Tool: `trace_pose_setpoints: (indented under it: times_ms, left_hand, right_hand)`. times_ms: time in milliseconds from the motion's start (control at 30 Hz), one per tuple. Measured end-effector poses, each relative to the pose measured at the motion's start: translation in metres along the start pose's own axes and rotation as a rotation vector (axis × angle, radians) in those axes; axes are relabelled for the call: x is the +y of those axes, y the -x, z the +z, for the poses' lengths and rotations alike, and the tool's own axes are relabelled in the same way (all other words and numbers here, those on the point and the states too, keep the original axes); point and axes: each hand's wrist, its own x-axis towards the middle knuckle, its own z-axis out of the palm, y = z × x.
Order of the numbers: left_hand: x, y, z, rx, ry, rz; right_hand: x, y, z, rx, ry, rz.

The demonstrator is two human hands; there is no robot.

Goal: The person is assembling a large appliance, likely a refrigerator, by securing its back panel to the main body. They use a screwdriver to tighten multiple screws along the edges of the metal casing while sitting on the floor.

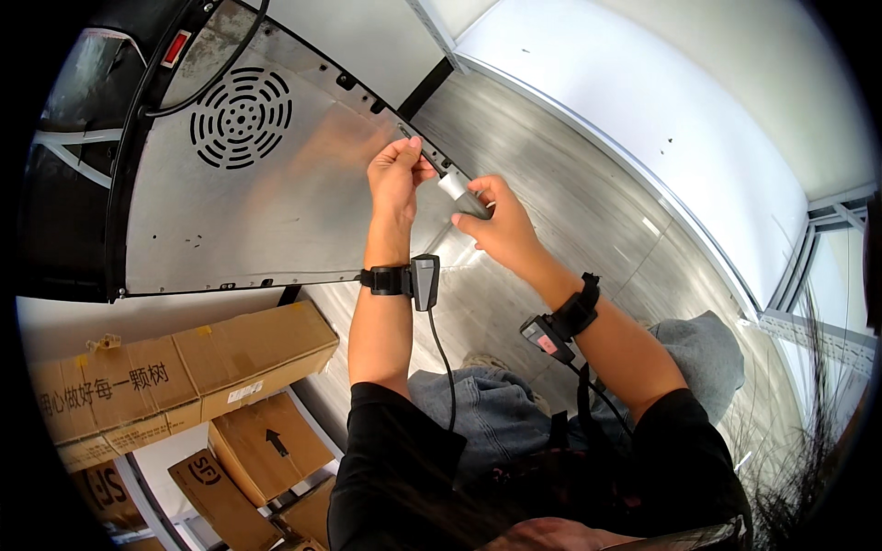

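In the head view, the right hand's [503,220] grip is closed around a grey-handled tool [473,204], its pale collar at the dark edge of the metal panel [303,225]. The left hand [393,184] is bunched at that edge, close by; whether its grip holds anything, I cannot tell. If the tool leans off line, it could slip, scratching the panel or striking those fingers, the nearest obstacle. A small part there, if any, could drop to the floor [634,216]. The left wrist's lead [450,367] might snag. A black cable [241,60] crosses the panel's upper corner; cardboard boxes [253,355] crowd the lower left.
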Motion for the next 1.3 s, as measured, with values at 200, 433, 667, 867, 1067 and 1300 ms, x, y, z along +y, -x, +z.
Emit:
trace_pose_setpoints:
  times_ms: [200,433,667,867,1067,1300]
  left_hand:
    - [-0.003,0.000,0.002,-0.043,0.058,0.038]
    - [0.003,0.004,0.007,-0.025,-0.229,0.025]
    - [0.006,0.005,0.006,-0.077,-0.095,0.007]
    - [0.005,0.002,0.010,-0.037,-0.121,0.018]
    - [0.001,-0.001,0.006,-0.030,-0.116,0.014]
    - [0.004,0.001,0.004,-0.107,0.004,-0.006]
  right_hand:
    - [0.006,-0.008,-0.004,-0.078,-0.234,0.207]
    - [0.033,-0.013,0.005,0.091,0.129,-0.160]
    - [0.011,-0.014,-0.008,-0.105,-0.219,0.192]
    - [0.033,-0.021,-0.005,-0.001,-0.017,-0.055]
    - [0.030,-0.017,-0.004,0.099,0.202,-0.165]
    - [0.009,-0.019,-0.013,-0.110,-0.095,0.202]
